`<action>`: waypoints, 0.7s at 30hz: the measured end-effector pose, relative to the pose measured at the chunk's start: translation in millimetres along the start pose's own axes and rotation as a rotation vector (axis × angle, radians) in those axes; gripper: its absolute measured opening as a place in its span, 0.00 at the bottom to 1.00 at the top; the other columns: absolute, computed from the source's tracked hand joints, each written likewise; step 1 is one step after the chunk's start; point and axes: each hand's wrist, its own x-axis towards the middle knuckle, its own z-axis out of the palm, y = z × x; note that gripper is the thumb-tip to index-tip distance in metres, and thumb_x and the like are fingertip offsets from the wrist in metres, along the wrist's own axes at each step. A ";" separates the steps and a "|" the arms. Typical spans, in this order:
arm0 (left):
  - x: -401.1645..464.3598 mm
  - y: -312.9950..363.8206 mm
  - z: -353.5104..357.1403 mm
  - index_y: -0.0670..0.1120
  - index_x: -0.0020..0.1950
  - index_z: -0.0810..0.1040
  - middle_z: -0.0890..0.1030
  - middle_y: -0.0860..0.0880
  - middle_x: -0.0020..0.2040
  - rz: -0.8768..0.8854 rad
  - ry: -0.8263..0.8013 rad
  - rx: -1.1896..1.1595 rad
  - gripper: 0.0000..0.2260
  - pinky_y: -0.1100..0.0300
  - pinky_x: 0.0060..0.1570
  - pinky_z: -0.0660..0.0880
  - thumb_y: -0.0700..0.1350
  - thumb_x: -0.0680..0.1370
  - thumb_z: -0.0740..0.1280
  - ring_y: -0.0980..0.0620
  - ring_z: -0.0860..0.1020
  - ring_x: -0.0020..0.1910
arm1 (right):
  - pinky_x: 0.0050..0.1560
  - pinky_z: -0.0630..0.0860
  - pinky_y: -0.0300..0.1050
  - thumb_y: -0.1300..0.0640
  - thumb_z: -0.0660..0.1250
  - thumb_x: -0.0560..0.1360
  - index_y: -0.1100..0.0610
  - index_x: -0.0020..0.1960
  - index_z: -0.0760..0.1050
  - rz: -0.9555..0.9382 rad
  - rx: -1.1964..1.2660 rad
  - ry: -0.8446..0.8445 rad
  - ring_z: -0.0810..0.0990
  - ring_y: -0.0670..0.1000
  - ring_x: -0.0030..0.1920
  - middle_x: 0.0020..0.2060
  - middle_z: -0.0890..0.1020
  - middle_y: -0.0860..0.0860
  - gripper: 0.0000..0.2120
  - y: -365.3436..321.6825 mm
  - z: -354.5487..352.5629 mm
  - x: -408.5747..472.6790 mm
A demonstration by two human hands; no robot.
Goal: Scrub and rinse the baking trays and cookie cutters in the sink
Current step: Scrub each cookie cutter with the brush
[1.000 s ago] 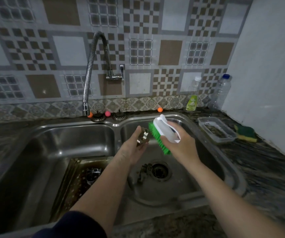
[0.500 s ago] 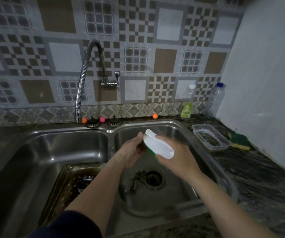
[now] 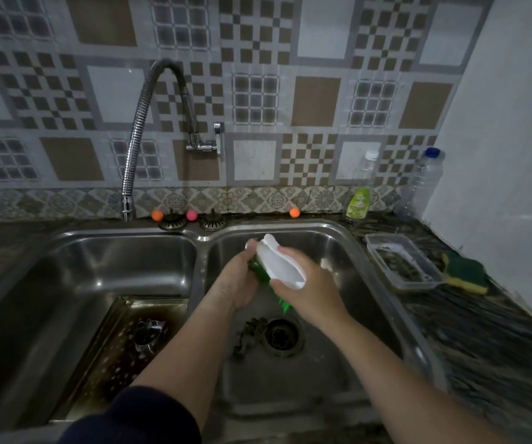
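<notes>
At frame centre, the right hand (image 3: 307, 291) is gripping a white-handled green scrub brush (image 3: 279, 267), pressing it against the left hand (image 3: 237, 280), whose curled fingers are hiding their contents.

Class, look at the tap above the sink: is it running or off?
Off: no stream falls from the faucet spout into the left basin.

Home kitchen, at the sink

A double-bowl steel sink (image 3: 123, 251) sits in a dark stone counter (image 3: 489, 331); behind it rise patterned wall tiles (image 3: 258, 91) and a flexible tap (image 3: 136, 139), right of it a dish-soap bottle (image 3: 359, 200) and sponge (image 3: 466, 272).
</notes>
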 end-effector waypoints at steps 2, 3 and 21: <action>-1.9 1.9 -7.0 0.38 0.62 0.74 0.77 0.41 0.59 -0.018 0.014 -0.090 0.18 0.54 0.59 0.71 0.49 0.84 0.54 0.42 0.75 0.62 | 0.52 0.76 0.42 0.44 0.70 0.68 0.33 0.67 0.65 -0.049 -0.074 -0.055 0.77 0.45 0.55 0.60 0.78 0.41 0.29 2.0 -3.3 3.5; -1.8 2.7 -13.1 0.40 0.55 0.76 0.79 0.42 0.52 -0.011 0.015 -0.129 0.16 0.51 0.63 0.69 0.49 0.83 0.55 0.43 0.77 0.55 | 0.53 0.76 0.42 0.46 0.71 0.69 0.35 0.68 0.66 -0.070 -0.145 -0.055 0.77 0.46 0.58 0.60 0.78 0.43 0.29 2.8 -5.8 7.8; -43.5 47.4 -140.6 0.47 0.52 0.80 0.83 0.54 0.42 0.651 0.480 1.102 0.20 0.62 0.45 0.78 0.48 0.62 0.80 0.59 0.81 0.40 | 0.56 0.74 0.47 0.50 0.71 0.71 0.40 0.68 0.69 -0.300 -0.128 -0.049 0.74 0.50 0.63 0.64 0.76 0.45 0.27 -84.9 89.5 41.8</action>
